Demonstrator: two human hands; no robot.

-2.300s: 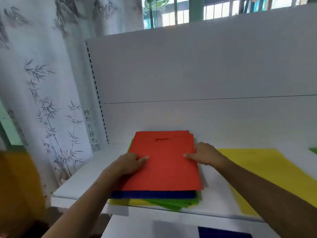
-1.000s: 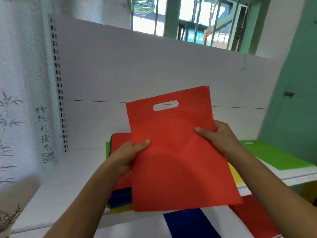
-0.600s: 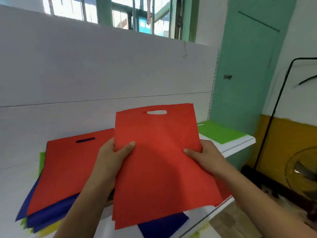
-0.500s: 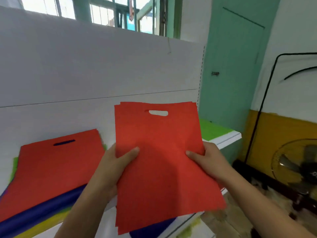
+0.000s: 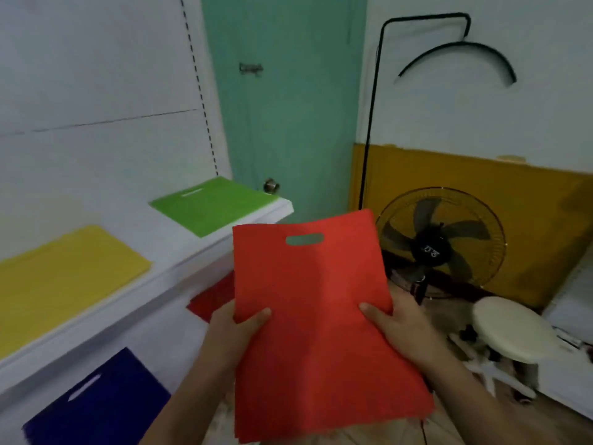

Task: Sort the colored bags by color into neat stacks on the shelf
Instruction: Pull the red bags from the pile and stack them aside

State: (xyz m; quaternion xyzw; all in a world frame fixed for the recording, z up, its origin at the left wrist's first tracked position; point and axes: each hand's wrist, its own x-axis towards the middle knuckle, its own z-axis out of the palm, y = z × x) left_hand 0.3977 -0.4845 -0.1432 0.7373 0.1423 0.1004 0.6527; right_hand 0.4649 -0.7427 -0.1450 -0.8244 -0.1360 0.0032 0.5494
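Note:
I hold a red bag (image 5: pixel 317 316) with a cut-out handle upright in front of me, off the right end of the shelves. My left hand (image 5: pixel 236 329) grips its left edge and my right hand (image 5: pixel 390 326) grips its right edge, thumbs on the front. On the upper white shelf (image 5: pixel 192 248) lie a yellow bag (image 5: pixel 61 277) and, further right, a green bag (image 5: pixel 211 203). On the lower shelf lie a blue bag (image 5: pixel 99 403) and a red bag (image 5: pixel 213 298), the latter partly hidden behind the held one.
A teal door (image 5: pixel 288 91) with a knob stands behind the shelf's right end. A standing fan (image 5: pixel 439 245) and a white round stool (image 5: pixel 516 329) are on the floor to the right, below a yellow-painted wall band. A black cable runs up the wall.
I lifted the red bag off the mixed pile at the left and carried it right; the view swung right, past the yellow and green bags, and the mixed pile left the frame.

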